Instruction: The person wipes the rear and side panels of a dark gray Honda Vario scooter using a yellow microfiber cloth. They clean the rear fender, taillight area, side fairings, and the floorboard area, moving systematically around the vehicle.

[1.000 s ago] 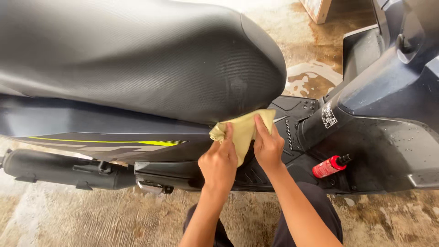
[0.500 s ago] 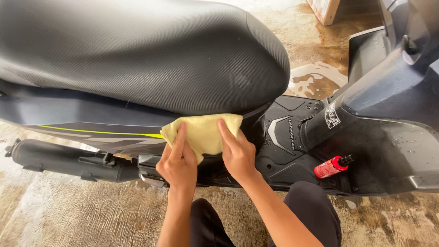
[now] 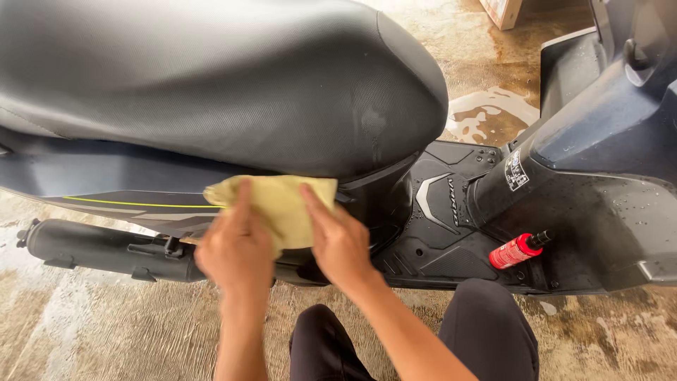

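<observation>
- The yellow cloth (image 3: 282,201) lies flat against the dark side panel (image 3: 106,180) of the scooter, just under the front edge of the seat (image 3: 211,77); both hands press on it from the near side, so it is spread out and not bunched.
- The left hand (image 3: 236,247) covers the lower left part of the cloth, fingers stretched upward; the right hand (image 3: 338,240) lies on its right part, just beside the left; the two are close together but not touching, both open and flat, pinning the cloth rather than gripping it.
- The cloth looks soft and thin, with a folded upper edge; it seems to follow the curve of the panel.
- Above the hands the seat is wide, rounded, of matte black grained material; a thin yellow-green stripe (image 3: 134,204) runs on the panel to the left of the hands.
- Below and left of the left hand is the black exhaust pipe (image 3: 99,247), a long cylinder.
- To the right of the right hand is the footboard (image 3: 437,233) of hard textured plastic; farther right a small red bottle (image 3: 516,250) lies on its side.
- The concrete floor (image 3: 106,331) is rough and wet, with foam (image 3: 486,116) beyond the scooter; the person's knees in dark trousers (image 3: 486,331) are nearest to the camera.
</observation>
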